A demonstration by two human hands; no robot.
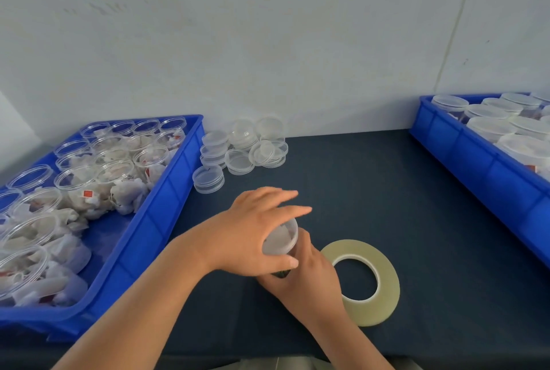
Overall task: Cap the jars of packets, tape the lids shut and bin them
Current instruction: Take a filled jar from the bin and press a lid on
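My left hand lies over the translucent lid of a clear jar, fingers spread across its top and thumb on its near edge. My right hand wraps the jar's body from below, which hides most of the jar. A flat roll of clear tape rests on the dark table just right of my right hand. Loose lids are stacked at the back centre. The left blue bin holds several open jars of white packets. The right blue bin holds several capped jars.
The dark tabletop runs between the two bins, bounded by a pale wall at the back. The left bin's near right corner is close to my left forearm. The table's front edge is at the bottom of the view.
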